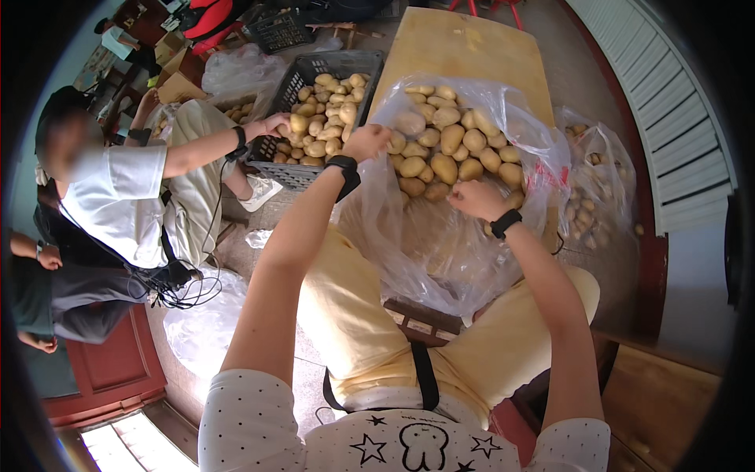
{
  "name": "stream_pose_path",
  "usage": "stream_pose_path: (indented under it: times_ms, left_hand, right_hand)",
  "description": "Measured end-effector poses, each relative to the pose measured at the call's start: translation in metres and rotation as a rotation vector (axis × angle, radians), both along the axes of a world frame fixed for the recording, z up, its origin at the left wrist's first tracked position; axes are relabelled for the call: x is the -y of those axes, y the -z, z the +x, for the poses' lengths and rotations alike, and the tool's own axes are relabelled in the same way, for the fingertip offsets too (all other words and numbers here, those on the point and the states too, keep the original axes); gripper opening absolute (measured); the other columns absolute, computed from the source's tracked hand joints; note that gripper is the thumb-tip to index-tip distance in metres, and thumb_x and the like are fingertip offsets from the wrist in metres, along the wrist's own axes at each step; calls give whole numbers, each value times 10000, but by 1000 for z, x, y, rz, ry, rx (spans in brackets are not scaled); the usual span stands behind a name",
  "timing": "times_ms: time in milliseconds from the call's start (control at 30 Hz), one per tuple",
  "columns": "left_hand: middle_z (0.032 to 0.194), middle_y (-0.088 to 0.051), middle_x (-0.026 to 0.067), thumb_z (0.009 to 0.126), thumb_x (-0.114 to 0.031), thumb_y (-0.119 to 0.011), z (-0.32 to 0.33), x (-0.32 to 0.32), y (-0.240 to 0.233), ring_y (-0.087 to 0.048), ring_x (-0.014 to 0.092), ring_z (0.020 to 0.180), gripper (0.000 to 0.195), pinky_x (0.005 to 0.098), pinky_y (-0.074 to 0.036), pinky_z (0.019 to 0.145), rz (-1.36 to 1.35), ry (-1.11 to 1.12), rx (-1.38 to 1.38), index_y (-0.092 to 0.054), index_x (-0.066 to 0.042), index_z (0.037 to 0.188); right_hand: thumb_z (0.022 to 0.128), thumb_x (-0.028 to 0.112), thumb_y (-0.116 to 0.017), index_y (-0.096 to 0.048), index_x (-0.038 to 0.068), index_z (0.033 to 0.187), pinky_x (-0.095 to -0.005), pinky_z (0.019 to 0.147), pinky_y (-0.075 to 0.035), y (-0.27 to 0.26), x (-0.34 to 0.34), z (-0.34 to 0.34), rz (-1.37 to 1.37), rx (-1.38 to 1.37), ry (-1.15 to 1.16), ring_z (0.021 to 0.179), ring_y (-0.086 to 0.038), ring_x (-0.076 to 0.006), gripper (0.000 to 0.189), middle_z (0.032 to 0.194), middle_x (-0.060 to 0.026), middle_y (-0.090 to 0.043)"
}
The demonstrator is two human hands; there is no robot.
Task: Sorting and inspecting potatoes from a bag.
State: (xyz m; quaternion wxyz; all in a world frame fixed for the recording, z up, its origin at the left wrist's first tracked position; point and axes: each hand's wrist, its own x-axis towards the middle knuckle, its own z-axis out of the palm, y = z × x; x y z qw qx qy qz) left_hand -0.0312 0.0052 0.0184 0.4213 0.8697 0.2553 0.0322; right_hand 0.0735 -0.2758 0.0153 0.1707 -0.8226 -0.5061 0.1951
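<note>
A large clear plastic bag lies spread on a yellowish wooden board before me, its mouth wide and turned towards me. Many potatoes are heaped inside it. My left hand is at the bag's left rim, fingers pinched together on the film beside the heap. My right hand hovers over or rests at the near edge of the potatoes, with its fingers curled. Whether anything is in those fingers is hidden. Both wrists wear black bands.
Left of the board stands a black plastic crate of potatoes, where a seated co-worker's hand reaches in. Another clear bag of potatoes is on the floor at right. Cables hang beside the co-worker, above crumpled plastic.
</note>
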Motion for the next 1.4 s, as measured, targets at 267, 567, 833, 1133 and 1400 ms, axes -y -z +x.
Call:
stream_pose_path:
  times_ms: [267,567,833,1133,1400]
  left_hand:
    - [738,-650,117,730,-730,-422,3,83,14,-643,231,678,749,342,-492,581,836,325,-383,-605,-8,808]
    - [764,-638,132,758,-664,-461,8,62,27,-630,214,652,675,309,-486,577,644,309,-220,-601,-5,811]
    - [560,-526,28,796,-656,-407,26,52,-7,-469,91,463,662,200,-378,464,-536,-32,-52,-580,-27,681]
    - [762,-577,23,843,-611,-320,-12,-50,14,-528,112,564,641,244,-387,450,-654,-707,260,-592,-36,921]
    - [711,-595,45,874,-475,-388,5,4,1,-559,138,571,508,259,-451,530,-290,-178,147,-608,-20,829]
  right_hand:
    - [765,364,-539,-643,79,782,-425,661,-466,-2,-5,-21,-91,3,-243,739,-604,-330,304,785,-148,-634]
    - [755,323,-548,-623,44,743,-430,650,-457,-2,-1,-11,-4,-40,-212,720,-590,-354,289,755,-181,-617]
    - [769,322,-540,-598,38,767,-428,643,-446,-9,2,-6,-71,-74,-169,737,-584,-350,290,760,-190,-607]
    - [767,313,-528,-620,39,790,-434,651,-454,-8,-5,-11,-49,-44,-210,754,-590,-354,289,787,-182,-618]
    - [764,312,-528,-642,54,824,-425,658,-467,-13,-10,-14,-74,-32,-197,744,-596,-346,288,794,-173,-624]
